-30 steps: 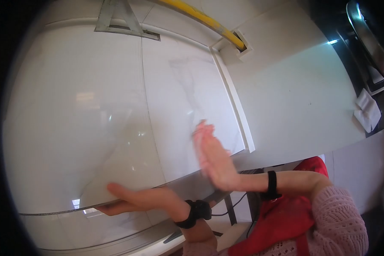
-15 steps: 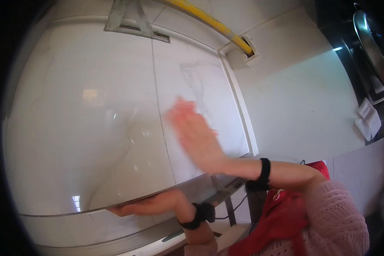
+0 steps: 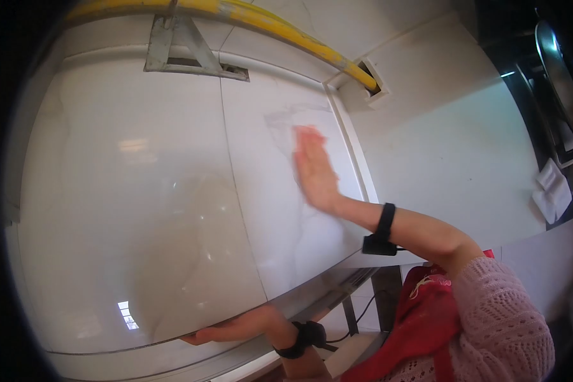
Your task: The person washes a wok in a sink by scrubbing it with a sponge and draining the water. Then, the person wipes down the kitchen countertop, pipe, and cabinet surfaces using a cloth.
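My right hand is over the right part of a glossy white marbled surface, palm down with its fingers stretched out flat. Its fingertips are blurred and look reddish; nothing can be made out in it. At the front edge of the surface is my left hand, its fingers extended along the edge and partly hidden by it. No object shows in it. Each wrist wears a black band with a small device.
A yellow pipe crosses the back and enters a hole in the wall. Below it is a grey metal bracket. On the right are a pale panel, a folded white paper and a dark appliance with a round metal rim.
My right hand has swept left, then back right and farther up the surface. My left hand has shifted slightly down and right along the front edge. The camera view has shifted a little.
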`<state>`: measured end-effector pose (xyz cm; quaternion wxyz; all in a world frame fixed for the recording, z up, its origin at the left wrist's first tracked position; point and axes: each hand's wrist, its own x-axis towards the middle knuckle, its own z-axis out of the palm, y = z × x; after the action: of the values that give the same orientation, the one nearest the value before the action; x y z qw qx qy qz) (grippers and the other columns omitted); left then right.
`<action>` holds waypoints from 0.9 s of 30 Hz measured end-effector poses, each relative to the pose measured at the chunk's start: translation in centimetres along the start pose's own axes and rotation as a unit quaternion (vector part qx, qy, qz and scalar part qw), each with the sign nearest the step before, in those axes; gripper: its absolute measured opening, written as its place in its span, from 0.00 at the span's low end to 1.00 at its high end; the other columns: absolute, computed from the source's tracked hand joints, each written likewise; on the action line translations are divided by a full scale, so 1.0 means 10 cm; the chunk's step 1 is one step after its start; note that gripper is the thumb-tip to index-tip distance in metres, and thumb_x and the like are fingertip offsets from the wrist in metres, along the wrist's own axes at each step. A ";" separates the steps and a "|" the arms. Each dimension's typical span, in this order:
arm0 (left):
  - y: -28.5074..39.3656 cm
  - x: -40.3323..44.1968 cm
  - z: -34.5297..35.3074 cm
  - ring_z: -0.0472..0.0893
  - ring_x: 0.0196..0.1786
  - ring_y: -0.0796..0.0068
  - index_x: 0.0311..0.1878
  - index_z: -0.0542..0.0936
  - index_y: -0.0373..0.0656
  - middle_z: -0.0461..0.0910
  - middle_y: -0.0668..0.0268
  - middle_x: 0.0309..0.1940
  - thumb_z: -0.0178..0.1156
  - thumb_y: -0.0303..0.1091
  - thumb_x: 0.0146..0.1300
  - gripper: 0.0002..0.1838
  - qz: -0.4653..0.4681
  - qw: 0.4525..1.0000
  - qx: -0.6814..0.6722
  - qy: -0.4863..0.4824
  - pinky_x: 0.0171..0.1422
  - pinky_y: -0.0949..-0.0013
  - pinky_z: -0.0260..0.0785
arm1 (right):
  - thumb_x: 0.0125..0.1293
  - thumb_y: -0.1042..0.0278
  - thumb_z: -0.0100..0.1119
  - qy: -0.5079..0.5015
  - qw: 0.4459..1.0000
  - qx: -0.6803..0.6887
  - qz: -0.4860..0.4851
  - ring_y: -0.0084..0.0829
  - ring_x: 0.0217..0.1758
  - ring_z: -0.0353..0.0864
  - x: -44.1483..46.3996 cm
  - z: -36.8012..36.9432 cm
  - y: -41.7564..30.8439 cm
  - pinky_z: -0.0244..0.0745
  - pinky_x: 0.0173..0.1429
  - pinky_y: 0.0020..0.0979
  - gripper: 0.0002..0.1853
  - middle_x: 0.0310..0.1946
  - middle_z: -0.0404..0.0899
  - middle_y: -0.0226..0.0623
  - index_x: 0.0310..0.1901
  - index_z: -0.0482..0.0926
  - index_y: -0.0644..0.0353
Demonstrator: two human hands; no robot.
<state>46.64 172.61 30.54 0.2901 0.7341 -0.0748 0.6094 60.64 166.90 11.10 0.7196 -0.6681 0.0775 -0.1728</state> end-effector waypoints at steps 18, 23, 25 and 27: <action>-0.02 -0.03 -0.02 0.65 0.73 0.61 0.75 0.58 0.40 0.62 0.55 0.71 0.31 0.55 0.82 0.32 -0.005 0.999 0.053 0.001 0.75 0.53 0.63 | 0.83 0.56 0.24 -0.047 0.994 -0.098 -0.006 0.49 0.86 0.36 0.40 -0.11 0.94 0.30 0.86 0.47 0.31 0.83 0.40 0.54 0.81 0.44 0.63; -0.04 -0.11 -0.15 0.59 0.78 0.56 0.81 0.47 0.41 0.51 0.50 0.79 0.30 0.56 0.82 0.36 -0.053 0.996 0.075 0.013 0.79 0.50 0.57 | 0.83 0.54 0.27 -0.022 0.996 -0.091 -0.011 0.51 0.86 0.38 1.27 0.09 1.07 0.29 0.87 0.44 0.33 0.81 0.44 0.58 0.79 0.46 0.69; -0.13 -0.07 -0.27 0.55 0.81 0.54 0.82 0.43 0.40 0.46 0.49 0.81 0.31 0.57 0.82 0.37 0.071 0.987 0.093 -0.113 0.81 0.49 0.53 | 0.82 0.53 0.28 -0.011 0.999 -0.048 -0.014 0.51 0.85 0.39 1.43 0.15 0.82 0.30 0.87 0.43 0.33 0.81 0.45 0.59 0.79 0.48 0.69; -0.15 -0.06 -0.34 0.51 0.82 0.52 0.82 0.41 0.40 0.41 0.48 0.82 0.33 0.57 0.81 0.39 0.137 0.967 0.129 -0.174 0.83 0.47 0.50 | 0.82 0.53 0.30 -0.010 0.997 -0.007 -0.078 0.52 0.85 0.39 1.42 0.17 0.38 0.30 0.87 0.44 0.33 0.81 0.45 0.59 0.79 0.50 0.69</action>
<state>44.30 175.46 29.73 0.0892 0.8428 -0.1449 0.5107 74.95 163.64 9.19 0.7001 -0.6787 0.0195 -0.2210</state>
